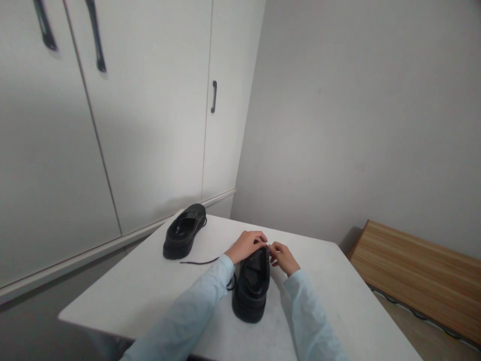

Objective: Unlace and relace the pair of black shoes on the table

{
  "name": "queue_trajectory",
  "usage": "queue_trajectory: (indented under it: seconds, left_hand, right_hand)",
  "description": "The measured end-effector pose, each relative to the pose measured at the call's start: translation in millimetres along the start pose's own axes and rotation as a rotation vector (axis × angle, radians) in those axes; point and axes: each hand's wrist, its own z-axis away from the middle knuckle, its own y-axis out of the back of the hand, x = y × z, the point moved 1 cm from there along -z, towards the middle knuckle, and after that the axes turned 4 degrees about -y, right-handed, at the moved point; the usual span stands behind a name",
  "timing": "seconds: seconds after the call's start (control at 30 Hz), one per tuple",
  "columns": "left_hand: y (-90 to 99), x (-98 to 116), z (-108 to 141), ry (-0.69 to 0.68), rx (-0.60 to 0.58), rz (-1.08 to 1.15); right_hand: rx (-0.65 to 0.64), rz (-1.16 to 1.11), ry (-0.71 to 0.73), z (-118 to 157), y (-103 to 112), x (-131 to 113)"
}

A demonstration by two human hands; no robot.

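Observation:
A black shoe stands on the white table, its heel toward me and its opening upward. My left hand lies across the front of this shoe, fingers curled and closed at the lacing edge, hiding most of the toe. From the right side, my right hand meets it there with thumb and fingertips pinched together. What is between those fingertips is too small to make out. A dark shoelace trails on the table left of the shoe, partly under my left wrist, and a lace loop hangs at the shoe's left side.
A second black shoe sits at the table's far left corner. The white table reaches toward white cabinets with dark handles and a grey wall. At the right, a wood-grain panel stands low beyond the table edge.

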Motion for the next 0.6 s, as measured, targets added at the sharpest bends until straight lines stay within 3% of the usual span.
queue_trajectory:
  seconds: [0.17,0.23,0.33,0.43,0.6]
  left_hand:
    - [30.9,-5,4,0.062,-0.004,-0.008]
    - [47.5,-8,11,0.107,0.000,-0.163]
    - [66.3,-16,29,0.236,-0.118,-0.373]
    - [73.9,-25,49,0.403,-0.250,-0.535]
    - [72.1,-25,67,0.537,-0.370,-0.750]
  right_hand:
    - [0.054,-0.013,0.013,1,4,-4]
    - [0.076,-0.024,0.018,2,5,-5]
    - [0.114,-0.038,0.036,2,6,-7]
    - [0.173,-0.055,0.073,2,7,-10]
    - [0.297,-0.114,0.180,3,12,-16]
